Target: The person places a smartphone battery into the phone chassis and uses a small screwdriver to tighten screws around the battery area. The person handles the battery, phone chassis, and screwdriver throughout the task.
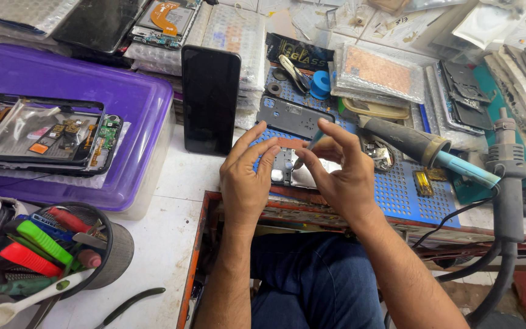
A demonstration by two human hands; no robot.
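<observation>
Phone frame [286, 169], a small rectangular metal-and-plastic part with a camera cut-out, lay on the blue perforated mat [406, 195], near its left end. The left hand [246, 180] rested on the frame's left edge, fingers extended and held close together. The right hand [340, 176] pinched a slim teal-handled tool [313, 144] between thumb and forefinger, its tip on the frame. Left of the mat stood a glossy black phone [210, 99]; across the mat's right part lay a cylindrical soldering iron [424, 148].
</observation>
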